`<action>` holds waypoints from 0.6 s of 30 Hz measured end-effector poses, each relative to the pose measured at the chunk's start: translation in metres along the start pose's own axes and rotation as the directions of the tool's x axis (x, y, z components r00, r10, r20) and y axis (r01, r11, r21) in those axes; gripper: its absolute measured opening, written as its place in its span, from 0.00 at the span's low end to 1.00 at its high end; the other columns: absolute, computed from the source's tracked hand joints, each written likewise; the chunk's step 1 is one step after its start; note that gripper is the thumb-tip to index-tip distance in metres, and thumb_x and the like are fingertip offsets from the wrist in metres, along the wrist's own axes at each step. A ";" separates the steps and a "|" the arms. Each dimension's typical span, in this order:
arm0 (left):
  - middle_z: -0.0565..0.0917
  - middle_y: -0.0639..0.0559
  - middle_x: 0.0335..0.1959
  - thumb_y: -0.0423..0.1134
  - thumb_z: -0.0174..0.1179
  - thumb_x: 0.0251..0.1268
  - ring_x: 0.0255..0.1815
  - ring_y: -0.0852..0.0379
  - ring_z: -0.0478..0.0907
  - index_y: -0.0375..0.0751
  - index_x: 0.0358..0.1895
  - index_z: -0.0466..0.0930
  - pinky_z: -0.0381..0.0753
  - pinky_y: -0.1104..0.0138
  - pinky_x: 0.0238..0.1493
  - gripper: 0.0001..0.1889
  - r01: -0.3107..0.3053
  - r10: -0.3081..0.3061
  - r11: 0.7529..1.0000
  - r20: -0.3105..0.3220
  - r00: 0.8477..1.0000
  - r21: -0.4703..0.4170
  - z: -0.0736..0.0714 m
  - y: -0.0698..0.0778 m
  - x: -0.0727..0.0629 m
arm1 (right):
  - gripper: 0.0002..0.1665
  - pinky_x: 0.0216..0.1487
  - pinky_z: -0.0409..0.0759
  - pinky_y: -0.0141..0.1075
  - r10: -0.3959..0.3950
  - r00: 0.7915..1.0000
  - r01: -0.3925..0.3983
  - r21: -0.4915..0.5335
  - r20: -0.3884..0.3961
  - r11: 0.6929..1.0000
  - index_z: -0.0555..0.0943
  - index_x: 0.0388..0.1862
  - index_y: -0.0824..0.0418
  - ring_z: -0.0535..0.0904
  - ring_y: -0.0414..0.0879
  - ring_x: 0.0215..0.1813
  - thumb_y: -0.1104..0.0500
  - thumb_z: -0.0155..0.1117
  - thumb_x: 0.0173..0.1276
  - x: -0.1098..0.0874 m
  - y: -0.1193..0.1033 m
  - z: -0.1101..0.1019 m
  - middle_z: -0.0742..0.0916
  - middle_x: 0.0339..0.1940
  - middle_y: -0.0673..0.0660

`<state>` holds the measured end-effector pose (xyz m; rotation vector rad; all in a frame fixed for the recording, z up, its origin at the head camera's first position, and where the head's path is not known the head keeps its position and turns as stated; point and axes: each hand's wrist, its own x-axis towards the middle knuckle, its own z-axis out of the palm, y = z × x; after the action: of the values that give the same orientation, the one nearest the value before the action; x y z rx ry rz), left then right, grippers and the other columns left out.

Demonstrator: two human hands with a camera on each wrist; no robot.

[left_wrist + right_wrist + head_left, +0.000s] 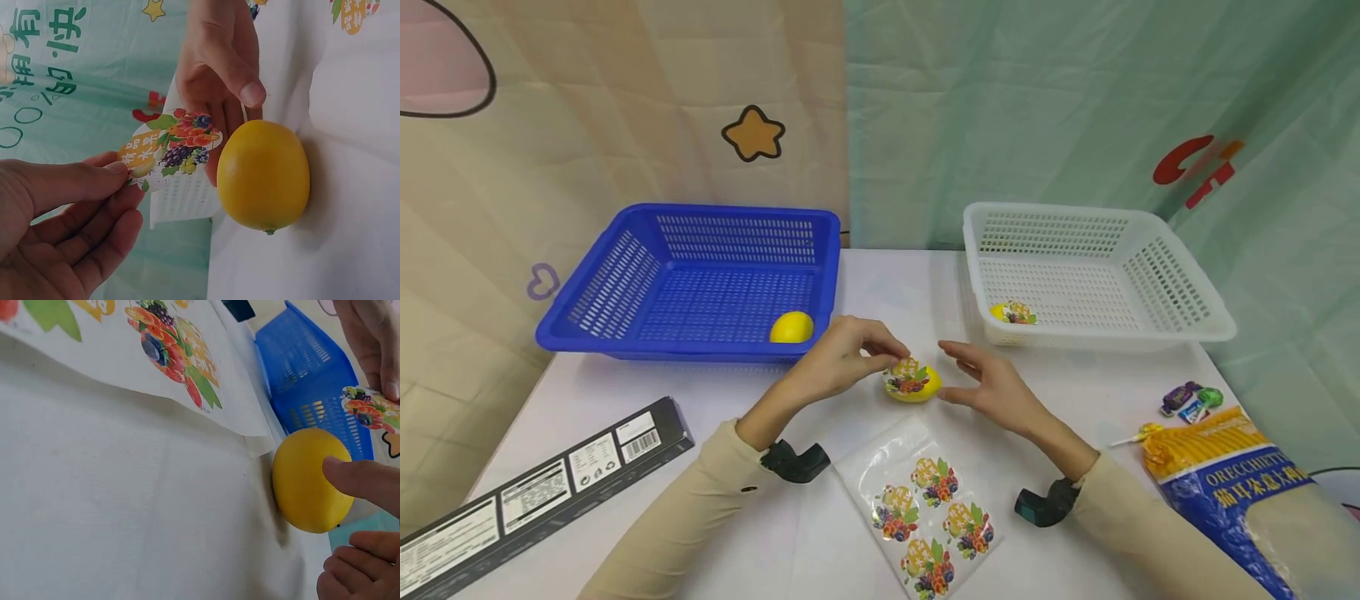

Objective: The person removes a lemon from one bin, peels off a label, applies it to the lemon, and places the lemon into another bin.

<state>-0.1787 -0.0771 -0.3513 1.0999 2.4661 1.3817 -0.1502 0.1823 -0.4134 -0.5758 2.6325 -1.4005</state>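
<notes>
My left hand (842, 357) pinches a fruit-printed sticker (172, 147) by its edge, between thumb and fingertips. The sticker is held just off a yellow lemon (264, 178), which lies on the white table. In the head view the sticker overlaps part of the lemon. My right hand (996, 390) is at the lemon's right side, its fingers spread and holding nothing. Its thumb (359, 478) reaches the lemon's side in the right wrist view; whether it presses there I cannot tell. A clear sheet (902, 442) with several similar stickers lies in front of the hands.
A blue basket (737, 346) at back left contains a plain lemon (792, 327). The white basket (1105, 337) at back right contains a stickered lemon (1015, 313). A long black box (557, 487) lies left; wrapped candies (1191, 402) and an orecchiette bag (1247, 492) lie right.
</notes>
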 end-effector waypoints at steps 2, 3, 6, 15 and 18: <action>0.88 0.50 0.36 0.26 0.64 0.62 0.36 0.59 0.82 0.35 0.40 0.89 0.82 0.66 0.41 0.07 0.005 -0.005 1.000 -0.008 1.000 -0.003 0.000 0.000 0.000 | 0.45 0.72 0.63 0.46 -0.001 0.996 -0.006 0.074 0.095 0.997 0.66 0.73 0.65 0.64 0.53 0.74 0.58 0.75 0.59 0.007 0.005 0.002 0.71 0.72 0.61; 0.88 0.50 0.36 0.26 0.64 0.62 0.36 0.59 0.82 0.35 0.40 0.89 0.82 0.66 0.41 0.07 0.006 -0.006 1.000 -0.012 1.000 -0.003 0.000 -0.001 -0.001 | 0.48 0.73 0.60 0.46 -0.001 0.990 -0.016 0.117 0.138 0.993 0.63 0.74 0.65 0.60 0.52 0.76 0.58 0.76 0.58 0.011 0.007 0.003 0.68 0.75 0.60; 0.88 0.50 0.35 0.26 0.65 0.62 0.36 0.59 0.82 0.35 0.40 0.89 0.82 0.66 0.41 0.07 -0.005 0.005 1.000 -0.021 1.000 -0.009 0.000 -0.002 0.000 | 0.48 0.73 0.61 0.44 -0.028 0.977 -0.004 0.150 0.210 0.989 0.64 0.75 0.62 0.63 0.49 0.74 0.58 0.77 0.57 0.020 0.011 0.011 0.70 0.73 0.57; 0.88 0.50 0.35 0.26 0.65 0.61 0.35 0.60 0.82 0.35 0.40 0.89 0.82 0.65 0.41 0.06 -0.056 0.055 0.998 -0.067 0.996 -0.020 0.001 0.002 0.005 | 0.41 0.55 0.78 0.40 -0.105 0.984 0.088 0.120 0.146 0.989 0.75 0.67 0.56 0.78 0.46 0.55 0.68 0.77 0.53 0.033 -0.014 0.009 0.80 0.62 0.52; 0.87 0.51 0.35 0.26 0.65 0.62 0.35 0.60 0.82 0.35 0.39 0.88 0.82 0.66 0.41 0.06 -0.066 0.063 0.998 -0.105 0.992 -0.020 0.001 0.005 0.007 | 0.41 0.56 0.78 0.38 -0.106 0.986 0.083 0.173 0.129 0.981 0.75 0.67 0.57 0.77 0.48 0.56 0.70 0.76 0.53 0.034 -0.024 0.003 0.79 0.64 0.54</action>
<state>-0.1812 -0.0704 -0.3466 1.1404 2.4990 1.5203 -0.1738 0.1553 -0.3929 -0.7566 2.3813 -1.5296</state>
